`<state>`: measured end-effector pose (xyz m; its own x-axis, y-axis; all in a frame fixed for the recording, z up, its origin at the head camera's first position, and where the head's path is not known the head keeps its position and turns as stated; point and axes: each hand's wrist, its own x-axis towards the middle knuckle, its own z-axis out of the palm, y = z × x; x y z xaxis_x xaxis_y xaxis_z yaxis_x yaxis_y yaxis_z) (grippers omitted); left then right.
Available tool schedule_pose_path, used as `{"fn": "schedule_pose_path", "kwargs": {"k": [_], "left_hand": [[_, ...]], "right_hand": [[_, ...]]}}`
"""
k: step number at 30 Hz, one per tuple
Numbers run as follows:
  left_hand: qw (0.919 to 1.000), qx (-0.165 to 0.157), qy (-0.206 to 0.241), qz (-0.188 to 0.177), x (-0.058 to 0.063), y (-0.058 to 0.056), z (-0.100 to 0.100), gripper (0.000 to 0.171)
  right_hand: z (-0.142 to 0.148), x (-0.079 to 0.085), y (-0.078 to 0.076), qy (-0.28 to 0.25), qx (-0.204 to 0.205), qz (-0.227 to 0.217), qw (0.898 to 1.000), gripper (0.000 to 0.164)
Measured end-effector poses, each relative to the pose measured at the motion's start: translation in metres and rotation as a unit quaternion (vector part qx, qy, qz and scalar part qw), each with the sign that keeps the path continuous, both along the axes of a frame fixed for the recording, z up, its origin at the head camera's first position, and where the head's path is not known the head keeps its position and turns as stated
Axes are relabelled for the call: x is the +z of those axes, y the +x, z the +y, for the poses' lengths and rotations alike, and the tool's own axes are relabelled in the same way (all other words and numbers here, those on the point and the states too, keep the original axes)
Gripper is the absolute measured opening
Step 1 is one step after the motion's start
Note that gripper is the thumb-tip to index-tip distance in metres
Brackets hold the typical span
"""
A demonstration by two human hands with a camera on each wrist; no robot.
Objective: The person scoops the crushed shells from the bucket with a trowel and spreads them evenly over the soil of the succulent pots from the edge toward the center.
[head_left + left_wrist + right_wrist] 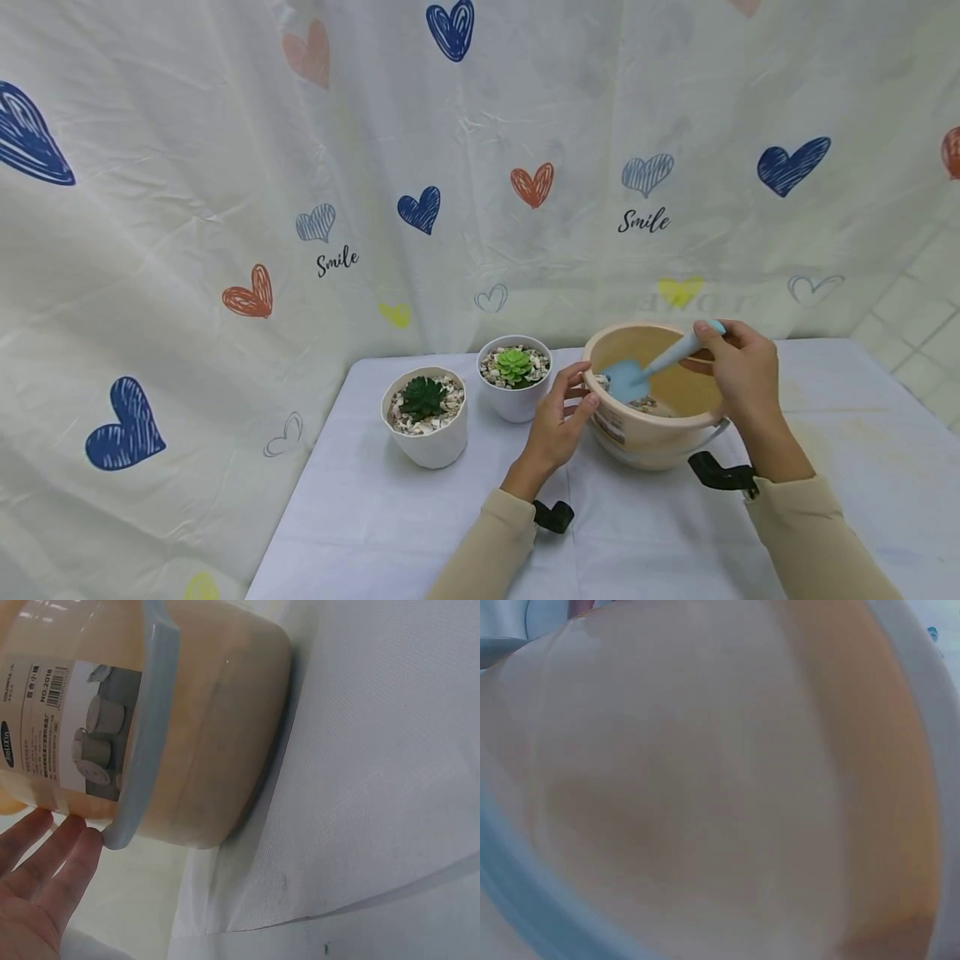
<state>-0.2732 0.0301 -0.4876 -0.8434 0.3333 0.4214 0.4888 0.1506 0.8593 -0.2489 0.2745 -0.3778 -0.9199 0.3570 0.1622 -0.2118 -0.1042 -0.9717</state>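
My right hand [741,371] grips the handle of a light blue hand trowel [628,382], whose blade is down inside a beige plastic bucket [660,446]. Small pale pebbles [651,406] lie around the blade at the bucket's left side. At the bucket's near left, my left hand [553,427] touches the rim and outer wall, its fingers [75,862] fairly straight in the left wrist view. Beside them runs the bucket's grey-blue carrying handle [150,727], hanging over a printed label [71,727]. The bucket's wall [690,765] fills most of the right wrist view, hiding the trowel.
A white pot [433,446] with a dark green succulent [422,397] and pebbles stands left of the bucket. Behind it, nearer the bucket, is another white pot [513,406] with a bright green succulent [513,365]. A heart-patterned curtain [480,133] hangs behind the white-covered table [352,517].
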Motion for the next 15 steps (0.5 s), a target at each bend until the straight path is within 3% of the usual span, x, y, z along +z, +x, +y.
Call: {"fn": "schedule_pose_path", "kwargs": {"k": [5, 11, 15], "left_hand": [[1.0, -0.003, 0.003, -0.001, -0.001, 0.0, 0.0, 0.049], [1.0, -0.002, 0.01, 0.0, 0.0, 0.0, 0.0, 0.048], [0.9999, -0.004, 0.014, -0.005, 0.0, -0.001, 0.0, 0.048]], "right_hand": [[0.008, 0.0, 0.005, -0.086, -0.013, 0.007, 0.996, 0.018], [0.019, -0.002, 0.008, -0.131, -0.041, 0.0, 0.99, 0.017], [0.025, -0.005, 0.009, -0.152, -0.037, 0.013, 0.988, 0.019]]}}
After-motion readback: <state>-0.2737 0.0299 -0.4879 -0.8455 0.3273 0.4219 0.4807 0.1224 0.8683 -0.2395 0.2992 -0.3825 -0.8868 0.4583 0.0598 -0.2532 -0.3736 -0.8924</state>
